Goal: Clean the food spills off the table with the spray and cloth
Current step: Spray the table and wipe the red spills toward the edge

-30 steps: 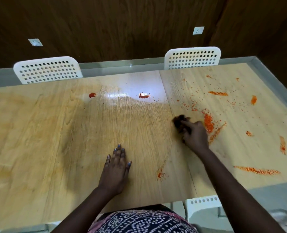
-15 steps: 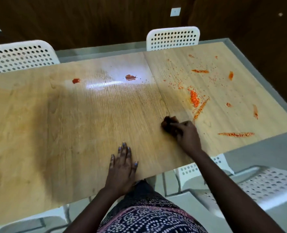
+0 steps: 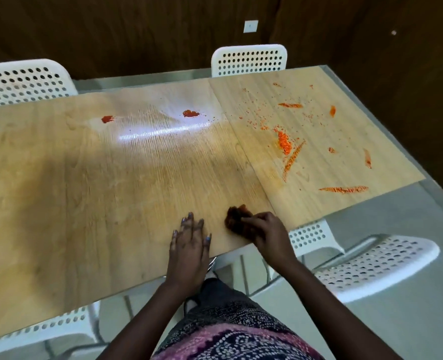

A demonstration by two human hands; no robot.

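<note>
A dark brown wood wall (image 3: 137, 35) stands behind a long, light wood table (image 3: 85, 190). White chairs with little holes sit around it: one at the far side (image 3: 250, 59), one at the far left (image 3: 22, 80), and one near the right edge (image 3: 376, 266).

The left hand (image 3: 189, 242) lies flat on the table close to the near edge, its fingers straight and a little spread, palm down. Just beside it, on the right, the right hand (image 3: 265, 233) grips a dark, scrunched-up cloth (image 3: 237, 220). The fingers are curled over the cloth and press it onto the wood, near the near edge and just left of the line where two table boards meet.

Orange-red food spills are on the table. The biggest messy patch (image 3: 284, 141) is on the right board, with crumbs scattered around it (too many small bits to count). A long streak (image 3: 343, 189) lies by the near right edge. Two red blobs sit farther back on the left board, one (image 3: 190, 113) near the middle and one (image 3: 107, 119) more to the left, well apart from the cloth
</note>
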